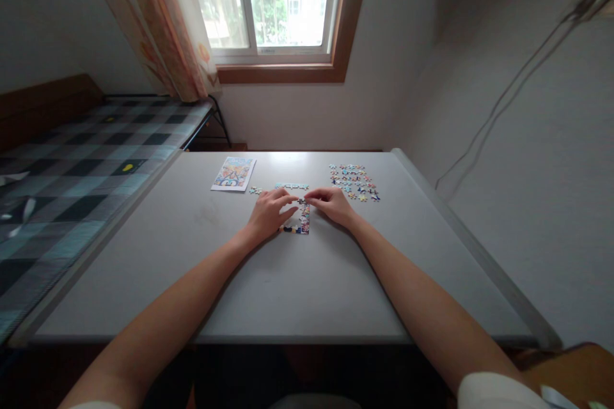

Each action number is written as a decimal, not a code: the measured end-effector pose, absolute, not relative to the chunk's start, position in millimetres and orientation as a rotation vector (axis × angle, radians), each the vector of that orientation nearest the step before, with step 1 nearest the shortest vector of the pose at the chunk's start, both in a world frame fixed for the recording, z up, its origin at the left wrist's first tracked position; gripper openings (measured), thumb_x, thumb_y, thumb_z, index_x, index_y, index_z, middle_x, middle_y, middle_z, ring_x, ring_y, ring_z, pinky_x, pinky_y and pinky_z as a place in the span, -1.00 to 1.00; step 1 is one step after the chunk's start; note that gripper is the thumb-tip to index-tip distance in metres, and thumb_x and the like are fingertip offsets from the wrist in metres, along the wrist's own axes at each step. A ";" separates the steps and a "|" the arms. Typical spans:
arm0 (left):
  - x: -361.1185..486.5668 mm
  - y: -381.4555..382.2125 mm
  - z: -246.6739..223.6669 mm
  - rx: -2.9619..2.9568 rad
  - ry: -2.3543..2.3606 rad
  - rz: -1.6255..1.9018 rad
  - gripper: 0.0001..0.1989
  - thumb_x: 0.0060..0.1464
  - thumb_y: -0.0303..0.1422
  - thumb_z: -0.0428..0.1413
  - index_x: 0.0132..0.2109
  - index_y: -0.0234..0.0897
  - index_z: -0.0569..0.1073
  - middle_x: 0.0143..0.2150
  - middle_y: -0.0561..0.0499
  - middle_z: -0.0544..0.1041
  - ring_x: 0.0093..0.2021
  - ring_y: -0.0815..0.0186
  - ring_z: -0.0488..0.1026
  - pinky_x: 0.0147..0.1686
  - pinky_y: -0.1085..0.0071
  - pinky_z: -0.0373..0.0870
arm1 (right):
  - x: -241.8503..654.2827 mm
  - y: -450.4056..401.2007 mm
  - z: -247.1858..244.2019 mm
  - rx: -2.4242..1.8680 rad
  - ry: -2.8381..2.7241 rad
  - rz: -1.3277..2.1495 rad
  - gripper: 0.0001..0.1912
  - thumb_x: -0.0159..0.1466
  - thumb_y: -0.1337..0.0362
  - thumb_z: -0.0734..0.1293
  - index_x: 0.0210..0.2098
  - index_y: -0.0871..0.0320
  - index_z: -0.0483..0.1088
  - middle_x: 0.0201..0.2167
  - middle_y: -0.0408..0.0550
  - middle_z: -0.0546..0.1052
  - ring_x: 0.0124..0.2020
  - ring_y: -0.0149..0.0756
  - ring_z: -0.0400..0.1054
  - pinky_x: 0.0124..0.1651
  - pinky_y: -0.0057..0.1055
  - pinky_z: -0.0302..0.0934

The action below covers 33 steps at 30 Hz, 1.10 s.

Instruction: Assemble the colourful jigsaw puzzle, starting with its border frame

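A partly joined jigsaw puzzle [305, 222] lies on the grey table, its right side and bottom edge showing between my hands. My left hand [267, 212] rests over its left part, thumb and fingers apart, the fingertips near the upper right pieces. From the other side my right hand [334, 204] reaches in with thumb and fingertips pinched together at a small puzzle piece [302, 200] at the top of the right column. Just beyond my hands lies a joined strip of pale blue pieces [291, 186]. My left hand hides part of the puzzle.
Several loose puzzle pieces [355, 180] are spread at the back right, and a few more pieces [255, 190] lie left of the strip. A printed picture sheet [234, 174] lies at the back left. A bed [129, 140] stands left of the table [307, 294]; a wall is on the right.
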<state>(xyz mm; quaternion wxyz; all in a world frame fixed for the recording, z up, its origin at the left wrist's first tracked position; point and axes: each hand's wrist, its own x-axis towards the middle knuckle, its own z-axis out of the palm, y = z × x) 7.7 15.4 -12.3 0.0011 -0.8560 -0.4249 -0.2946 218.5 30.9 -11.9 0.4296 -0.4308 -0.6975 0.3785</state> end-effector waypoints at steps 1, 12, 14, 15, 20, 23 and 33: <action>7.5 15.4 -12.2 -2.695 -1.325 -0.917 -0.82 0.19 -0.25 0.12 -0.09 -0.13 0.53 -0.21 0.03 0.53 -0.22 0.29 0.47 -0.13 0.31 0.26 | 218.5 30.6 -11.3 -1.077 -1.755 0.936 -0.77 0.09 0.14 0.39 -0.37 0.17 0.57 -0.45 -0.06 0.59 -0.46 -0.36 0.37 -0.36 -0.42 0.22; 7.3 15.5 -12.5 -2.726 -1.269 -0.921 -0.82 0.21 -0.23 0.09 -0.15 -0.16 0.53 -0.22 0.05 0.53 -0.31 0.37 0.47 -0.19 0.36 0.25 | 218.2 27.7 -7.3 -1.058 -1.850 0.939 -0.78 0.09 0.13 0.38 -0.39 0.14 0.58 -0.47 -0.08 0.58 -0.47 -0.37 0.34 -0.37 -0.43 0.19; 7.1 16.3 -13.7 -2.713 -1.262 -0.919 -0.82 0.22 -0.23 0.08 -0.15 -0.16 0.54 -0.23 0.05 0.53 -0.28 0.35 0.48 -0.18 0.36 0.25 | 217.2 27.9 -8.2 -1.068 -1.839 0.931 -0.77 0.09 0.14 0.38 -0.37 0.15 0.58 -0.47 -0.08 0.58 -0.50 -0.40 0.30 -0.39 -0.44 0.18; 7.0 16.7 -14.3 -2.701 -1.269 -0.920 -0.82 0.23 -0.23 0.07 -0.14 -0.16 0.54 -0.23 0.05 0.53 -0.27 0.34 0.48 -0.17 0.35 0.25 | 216.7 28.1 -8.9 -1.075 -1.822 0.925 -0.76 0.09 0.13 0.37 -0.36 0.15 0.58 -0.47 -0.08 0.58 -0.52 -0.41 0.28 -0.39 -0.44 0.18; 7.3 16.9 -15.0 -2.639 -1.381 -0.946 -0.79 0.24 -0.21 0.05 -0.14 -0.14 0.55 -0.27 0.06 0.52 -0.35 0.37 0.48 -0.18 0.36 0.27 | 215.5 30.1 -13.2 -1.096 -1.765 0.883 -0.73 0.12 0.12 0.34 -0.34 0.17 0.57 -0.44 -0.07 0.57 -0.50 -0.40 0.27 -0.39 -0.43 0.17; 8.0 15.7 -13.7 -2.649 -1.412 -0.997 -0.80 0.23 -0.22 0.06 -0.16 -0.15 0.55 -0.28 0.07 0.51 -0.43 0.42 0.45 -0.26 0.41 0.30 | 215.7 30.5 -13.7 -1.098 -1.795 0.866 -0.73 0.13 0.12 0.33 -0.35 0.17 0.57 -0.45 -0.06 0.57 -0.49 -0.38 0.29 -0.40 -0.43 0.16; 7.6 13.1 -11.2 -2.687 -1.470 -1.022 -0.84 0.20 -0.26 0.10 -0.16 -0.16 0.54 -0.38 0.10 0.50 -0.47 0.42 0.41 -0.39 0.49 0.28 | 215.7 30.0 -13.1 -1.111 -1.841 0.839 -0.73 0.16 0.14 0.31 -0.35 0.18 0.56 -0.47 -0.07 0.57 -0.49 -0.37 0.30 -0.41 -0.43 0.14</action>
